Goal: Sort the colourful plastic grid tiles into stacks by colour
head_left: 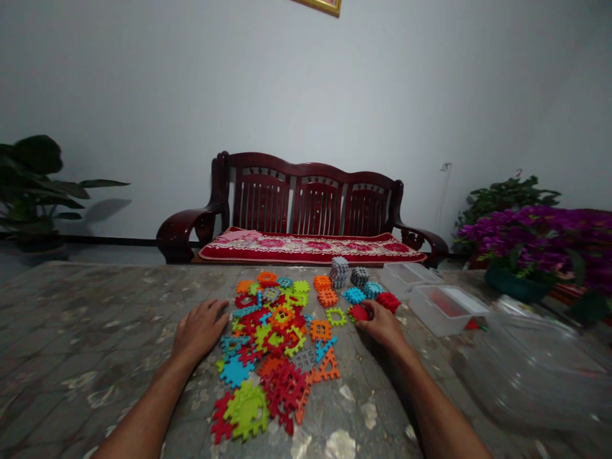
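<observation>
A loose heap of plastic interlocking building pieces (275,341) in red, green, orange, blue and grey covers the middle of the table. My left hand (201,325) lies palm down at the heap's left edge, fingers stretched out and holding nothing. To the right of the heap, my right hand (381,324) has its fingers closed on a red interlocking piece (358,312), which sits over a green one low at the tabletop. Just beyond it stand sorted stacks: orange (327,297), light grey (339,273), dark grey (359,276), blue (354,295) and red (388,301).
Clear plastic boxes (444,312) and a large transparent container (530,363) occupy the table's right side. A pot of purple flowers (545,236) stands behind them. Past the far table edge is a wooden bench (315,197) with a red patterned cover.
</observation>
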A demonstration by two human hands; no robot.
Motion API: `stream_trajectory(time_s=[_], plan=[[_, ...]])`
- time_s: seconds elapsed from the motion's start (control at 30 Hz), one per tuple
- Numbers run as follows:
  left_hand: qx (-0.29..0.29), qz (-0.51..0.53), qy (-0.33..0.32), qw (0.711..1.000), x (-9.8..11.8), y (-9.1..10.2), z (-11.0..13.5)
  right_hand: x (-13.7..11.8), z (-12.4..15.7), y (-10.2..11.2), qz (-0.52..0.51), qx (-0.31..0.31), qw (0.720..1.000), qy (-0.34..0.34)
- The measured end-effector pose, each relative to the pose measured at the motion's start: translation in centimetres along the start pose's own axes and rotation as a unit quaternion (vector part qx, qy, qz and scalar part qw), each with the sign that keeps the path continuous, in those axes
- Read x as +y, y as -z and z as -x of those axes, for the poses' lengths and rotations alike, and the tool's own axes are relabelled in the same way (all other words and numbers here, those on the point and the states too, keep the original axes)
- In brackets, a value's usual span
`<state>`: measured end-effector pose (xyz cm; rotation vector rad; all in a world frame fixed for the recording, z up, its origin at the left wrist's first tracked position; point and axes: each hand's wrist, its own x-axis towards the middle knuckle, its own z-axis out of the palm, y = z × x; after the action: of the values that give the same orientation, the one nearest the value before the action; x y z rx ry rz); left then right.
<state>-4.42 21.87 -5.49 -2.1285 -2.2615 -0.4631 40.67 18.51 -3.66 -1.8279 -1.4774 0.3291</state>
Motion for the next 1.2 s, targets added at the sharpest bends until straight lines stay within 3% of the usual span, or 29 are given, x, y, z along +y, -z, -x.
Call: stream_trajectory(time_s=[0.13,0.23,0.33,0.47,0.63,1.2], plan=[[-0.006,-0.003,0.006,1.000,0.0,0.1,0.0,-0.5,0.2,0.2,0.055,0.012,0.998,0.001],[-0.010,-0.001,0.008,1.000,0.1,0.2,-0.1,-0.9,-0.3,0.8,0.039,0.032,0.999,-0.008],[-0.003,0.001,0.003,1.000,0.0,0.1,-0.1,-0.9,-1.2,2.3,0.016,0.086,0.996,-0.013],[0.003,0.004,-0.002,1.000,-0.4,-0.4,-0.2,0.1,-2.2,4.9,0.074,0.141,0.986,-0.055],[-0.003,0.012,-0.006,1.000,-0.7,-0.6,-0.4,1.8,-2.6,6.3,0.158,0.131,0.975,-0.090],[0.008,0.029,-0.004,1.000,-0.8,-0.9,-0.4,1.6,-2.4,5.5,0.223,0.074,0.966,-0.103]])
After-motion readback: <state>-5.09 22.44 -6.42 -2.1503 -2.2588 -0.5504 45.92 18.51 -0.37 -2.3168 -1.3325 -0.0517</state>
